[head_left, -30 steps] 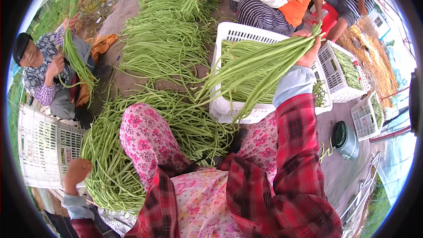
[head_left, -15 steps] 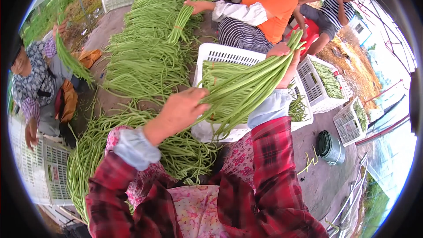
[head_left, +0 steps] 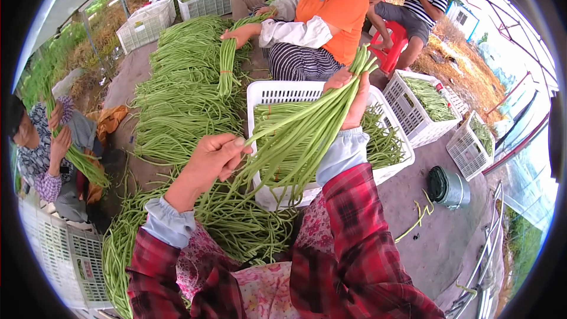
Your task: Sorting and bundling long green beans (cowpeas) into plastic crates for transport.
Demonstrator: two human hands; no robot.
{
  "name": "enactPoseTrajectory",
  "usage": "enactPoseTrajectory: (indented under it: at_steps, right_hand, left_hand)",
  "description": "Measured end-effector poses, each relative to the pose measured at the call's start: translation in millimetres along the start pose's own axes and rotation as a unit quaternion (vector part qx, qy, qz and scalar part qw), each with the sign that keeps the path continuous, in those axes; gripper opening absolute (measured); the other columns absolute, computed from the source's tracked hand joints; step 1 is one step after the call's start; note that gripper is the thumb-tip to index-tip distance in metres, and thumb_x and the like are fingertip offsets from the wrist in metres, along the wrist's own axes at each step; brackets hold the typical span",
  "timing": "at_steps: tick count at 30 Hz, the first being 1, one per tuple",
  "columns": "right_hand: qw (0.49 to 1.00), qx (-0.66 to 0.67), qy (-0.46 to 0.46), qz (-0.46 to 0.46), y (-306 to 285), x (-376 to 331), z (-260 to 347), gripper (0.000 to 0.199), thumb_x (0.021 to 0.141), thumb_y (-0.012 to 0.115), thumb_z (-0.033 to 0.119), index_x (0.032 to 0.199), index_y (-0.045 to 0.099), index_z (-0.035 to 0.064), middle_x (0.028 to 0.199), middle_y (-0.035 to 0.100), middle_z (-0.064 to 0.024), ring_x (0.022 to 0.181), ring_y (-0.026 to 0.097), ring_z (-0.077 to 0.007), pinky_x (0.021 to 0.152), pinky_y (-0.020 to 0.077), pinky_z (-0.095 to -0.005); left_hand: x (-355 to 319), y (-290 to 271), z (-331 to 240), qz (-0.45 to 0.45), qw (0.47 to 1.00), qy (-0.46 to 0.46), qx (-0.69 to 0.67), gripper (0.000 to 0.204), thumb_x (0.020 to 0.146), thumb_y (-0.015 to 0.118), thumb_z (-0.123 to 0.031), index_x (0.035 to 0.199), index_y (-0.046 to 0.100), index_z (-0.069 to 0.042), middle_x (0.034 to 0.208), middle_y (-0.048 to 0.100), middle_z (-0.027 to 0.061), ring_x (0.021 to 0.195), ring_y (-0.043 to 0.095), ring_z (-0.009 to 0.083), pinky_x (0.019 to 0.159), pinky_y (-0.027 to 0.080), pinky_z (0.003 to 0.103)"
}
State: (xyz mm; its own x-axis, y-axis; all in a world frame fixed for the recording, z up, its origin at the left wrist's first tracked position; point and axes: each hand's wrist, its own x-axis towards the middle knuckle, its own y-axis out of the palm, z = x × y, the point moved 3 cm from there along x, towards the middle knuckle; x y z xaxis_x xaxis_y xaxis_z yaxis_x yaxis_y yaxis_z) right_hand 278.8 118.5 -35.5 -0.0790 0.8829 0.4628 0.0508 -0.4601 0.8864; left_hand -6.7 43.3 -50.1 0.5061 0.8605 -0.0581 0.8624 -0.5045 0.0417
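My right hand [head_left: 348, 97] grips a bunch of long green beans [head_left: 319, 124] near one end, with its tips poking up past the fingers. The loose ends fan out and hang down to the left. At that spread side, my left hand [head_left: 209, 159] pinches the end of a single long bean between thumb and forefinger. Below the bunch stands a white plastic crate [head_left: 269, 91] holding more beans, some tied with bands. A loose heap of long beans [head_left: 248, 224] lies by my knees, under my left forearm.
Rows of long beans [head_left: 183, 94] cover the ground ahead. Across from me a person in orange [head_left: 336, 6] holds a banded bunch; another at left handles beans. Filled white crates [head_left: 422, 109] stand at right, near a dark green roll [head_left: 449, 188]. Someone sits on a red stool [head_left: 394, 44].
My right hand has shifted slightly left and down with the bunch. The left hand has drawn back from the bunch and now pinches one bean's end. The view has turned somewhat.
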Motion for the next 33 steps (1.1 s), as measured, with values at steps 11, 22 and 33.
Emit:
enactPoseTrajectory:
  at_steps: [11,22,33]
  right_hand:
    - [0.990,-0.068,-0.076,-0.099,11,-1,-12,0.033,0.088,0.059,0.040,0.084,0.052,0.0086,0.071,0.048,0.0002,0.062,0.047,-0.0117,0.060,0.0437,-0.0276]
    - [0.881,-0.467,-0.034,-0.068,88,9,-119,0.030,0.091,0.060,0.031,0.105,0.053,0.0051,0.080,0.056,-0.0042,0.065,0.056,-0.0132,0.060,0.0494,-0.0286]
    - [0.884,-0.396,0.229,0.095,94,21,-166,0.034,0.092,0.057,0.024,0.118,0.050,0.0021,0.104,0.059,-0.0073,0.094,0.057,-0.0173,0.085,0.0468,-0.0327]
  left_hand:
    - [-3,-8,16,0.026,0.990,-0.042,0.130,0.025,0.094,0.055,-0.020,0.084,0.063,0.001,0.055,0.052,-0.0010,0.046,0.044,0.0049,0.043,0.034,0.021]
    - [22,48,-41,-0.124,0.901,0.289,0.300,0.070,0.078,0.070,-0.027,0.131,0.034,0.003,0.113,0.055,0.0215,0.103,0.057,0.0362,0.090,0.045,0.040]
    - [-9,-12,-61,0.104,0.967,0.143,-0.181,0.047,0.091,0.054,-0.030,0.125,0.045,0.001,0.104,0.062,0.0188,0.090,0.065,0.0300,0.080,0.054,0.039]
